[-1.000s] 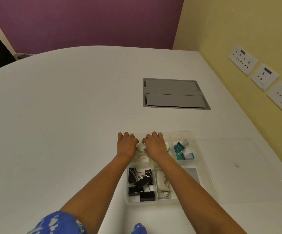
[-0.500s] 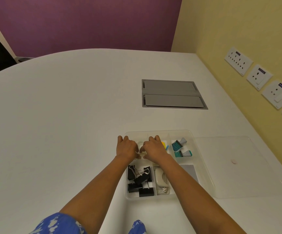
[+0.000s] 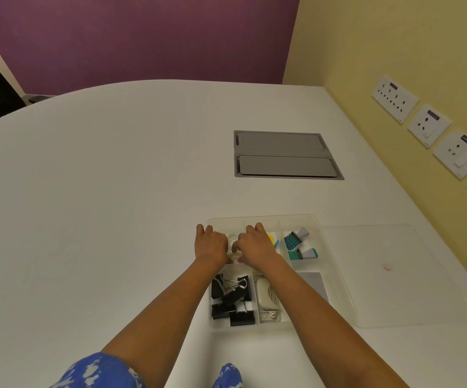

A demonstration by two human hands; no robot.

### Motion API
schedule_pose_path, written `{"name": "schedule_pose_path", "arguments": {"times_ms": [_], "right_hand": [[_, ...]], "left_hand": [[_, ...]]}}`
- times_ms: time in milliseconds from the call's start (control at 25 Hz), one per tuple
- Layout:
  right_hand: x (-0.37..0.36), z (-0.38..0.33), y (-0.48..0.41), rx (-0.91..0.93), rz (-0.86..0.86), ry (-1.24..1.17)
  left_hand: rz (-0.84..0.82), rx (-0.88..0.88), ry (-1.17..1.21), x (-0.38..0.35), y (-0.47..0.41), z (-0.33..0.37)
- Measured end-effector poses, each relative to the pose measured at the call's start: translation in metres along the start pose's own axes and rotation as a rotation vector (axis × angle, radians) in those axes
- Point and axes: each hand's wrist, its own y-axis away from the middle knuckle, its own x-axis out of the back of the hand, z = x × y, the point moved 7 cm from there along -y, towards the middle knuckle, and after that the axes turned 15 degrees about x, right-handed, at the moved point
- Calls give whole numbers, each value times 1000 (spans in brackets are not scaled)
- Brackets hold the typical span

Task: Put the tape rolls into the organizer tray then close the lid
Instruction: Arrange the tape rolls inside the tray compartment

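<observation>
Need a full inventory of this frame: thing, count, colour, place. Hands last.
table: one, white, fills the view
organizer tray: one, clear, near edge of the table
lid: one, clear, flat on the table right of the tray
tape rolls: count unclear, whitish, far-left compartment, mostly hidden by hands
binder clips: several, black, near-left compartment
stamps: two, teal and grey, far-right compartment
cable hatch: one, grey, set in the table
wall sockets: four, white, yellow wall
left hand: over the tape compartment
right hand: beside it, fingers curled
</observation>
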Motion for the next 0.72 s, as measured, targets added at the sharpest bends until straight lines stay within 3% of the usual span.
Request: {"name": "schedule_pose_path", "arguments": {"times_ms": [200, 360, 480, 720], "right_hand": [[2, 1, 0, -17, -18, 57], [11, 7, 7, -116, 147, -79], [22, 16, 18, -199, 279, -197], [33, 26, 31, -272, 320, -262]], "left_hand": [[3, -2, -6, 0, 1, 1], [-3, -31, 69, 4, 3, 0], [81, -29, 208, 17, 5, -4], [185, 8, 355, 34, 10, -15]]}}
